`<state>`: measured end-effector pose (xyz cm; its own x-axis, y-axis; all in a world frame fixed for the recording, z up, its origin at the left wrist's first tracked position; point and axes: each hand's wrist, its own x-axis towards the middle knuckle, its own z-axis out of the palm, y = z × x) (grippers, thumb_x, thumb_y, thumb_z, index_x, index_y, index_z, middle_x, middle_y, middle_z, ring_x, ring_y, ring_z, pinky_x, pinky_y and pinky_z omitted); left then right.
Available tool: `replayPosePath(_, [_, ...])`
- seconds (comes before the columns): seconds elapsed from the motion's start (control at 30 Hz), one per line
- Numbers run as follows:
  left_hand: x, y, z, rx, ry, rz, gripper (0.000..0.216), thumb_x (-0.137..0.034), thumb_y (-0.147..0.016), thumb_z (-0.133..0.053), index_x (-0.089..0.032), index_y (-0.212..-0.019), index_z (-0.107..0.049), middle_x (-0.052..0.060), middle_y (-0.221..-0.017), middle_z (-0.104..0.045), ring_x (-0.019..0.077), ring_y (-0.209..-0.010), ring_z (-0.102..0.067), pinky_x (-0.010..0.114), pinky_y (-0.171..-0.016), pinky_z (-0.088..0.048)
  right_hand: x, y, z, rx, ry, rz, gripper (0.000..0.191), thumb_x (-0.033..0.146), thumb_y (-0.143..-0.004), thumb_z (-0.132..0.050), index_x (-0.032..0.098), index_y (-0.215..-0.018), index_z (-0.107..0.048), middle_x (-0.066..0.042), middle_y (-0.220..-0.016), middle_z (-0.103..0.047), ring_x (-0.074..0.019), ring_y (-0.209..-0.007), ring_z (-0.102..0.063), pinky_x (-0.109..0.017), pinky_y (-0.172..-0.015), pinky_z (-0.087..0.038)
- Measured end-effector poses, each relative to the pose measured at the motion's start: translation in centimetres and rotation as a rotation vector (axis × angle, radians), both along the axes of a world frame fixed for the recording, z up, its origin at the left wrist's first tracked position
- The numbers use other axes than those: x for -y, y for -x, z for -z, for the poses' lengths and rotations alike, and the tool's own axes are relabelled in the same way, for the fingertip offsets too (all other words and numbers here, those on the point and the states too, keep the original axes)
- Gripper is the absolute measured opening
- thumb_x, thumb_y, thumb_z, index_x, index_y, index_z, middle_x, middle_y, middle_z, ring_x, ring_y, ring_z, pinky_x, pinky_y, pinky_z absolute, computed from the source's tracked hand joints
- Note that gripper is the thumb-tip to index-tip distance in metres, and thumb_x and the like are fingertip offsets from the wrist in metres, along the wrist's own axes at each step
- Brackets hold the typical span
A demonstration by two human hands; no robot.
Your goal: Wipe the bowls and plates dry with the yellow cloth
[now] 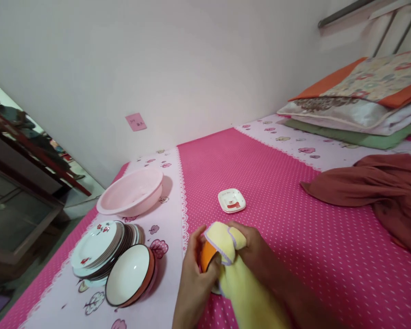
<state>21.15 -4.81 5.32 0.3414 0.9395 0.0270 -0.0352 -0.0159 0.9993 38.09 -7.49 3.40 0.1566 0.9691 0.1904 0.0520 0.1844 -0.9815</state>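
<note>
My left hand [199,272] grips an orange bowl [208,257] by its side, thumb over the rim. A yellow cloth [222,237] with a lilac edge drapes over the bowl, and my right hand [251,249] is closed on it, pressing it against the bowl's far side. Much of the bowl is hidden by the cloth and my fingers. Just beyond my hands lies a small square white dish [232,200] with a red print. To the left, a white-lined bowl [128,276] tilts on another bowl beside a stack of plates [96,246].
A pink basin [132,192] stands behind the plates, near the wall. Brown-red cloth [373,183] lies crumpled at the right. Folded pillows [356,100] are piled at the back right. The pink sheet [267,169] ends at the left. Another person shows at the far left.
</note>
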Motion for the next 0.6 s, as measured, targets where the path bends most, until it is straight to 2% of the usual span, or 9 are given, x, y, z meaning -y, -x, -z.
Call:
replayPosePath(0.2, [0.3,-0.4,-0.4,0.022,0.033,-0.103,0.075,-0.020,-0.070,-0.075,-0.024,-0.143,-0.057,0.008,-0.123,-0.072,0.0286,-0.115,-0.068,0.038,-0.101,-0.051,0.1,0.1,-1.3,0.151,-0.007,-0.066,0.027,0.004,-0.076,-0.051,0.022,-0.091,-0.065,0.000,-0.091,-0.072,-0.0190,-0.086,-0.068,-0.028,-0.075,-0.049])
replayPosePath(0.43, [0.9,-0.3,-1.1,-0.050,-0.089,-0.147,0.077,-0.026,-0.066,-0.076,-0.024,-0.142,-0.061,0.006,-0.113,-0.069,0.0281,-0.106,-0.066,0.035,-0.091,-0.052,1.2,0.2,-2.7,0.338,-0.032,-0.031,0.030,0.002,-0.078,-0.053,0.023,-0.096,-0.066,-0.002,-0.095,-0.071,-0.0201,-0.086,-0.065,-0.030,-0.075,-0.046])
replayPosePath(0.6, [1.2,-0.5,-1.5,-0.038,-0.125,-0.171,0.081,-0.028,-0.063,-0.078,-0.024,-0.142,-0.061,0.005,-0.114,-0.068,0.0277,-0.102,-0.066,0.034,-0.088,-0.053,1.5,0.4,-3.7,0.337,-0.053,-0.042,0.026,0.005,-0.081,-0.052,0.022,-0.095,-0.066,-0.003,-0.096,-0.070,-0.0200,-0.087,-0.065,-0.030,-0.077,-0.048])
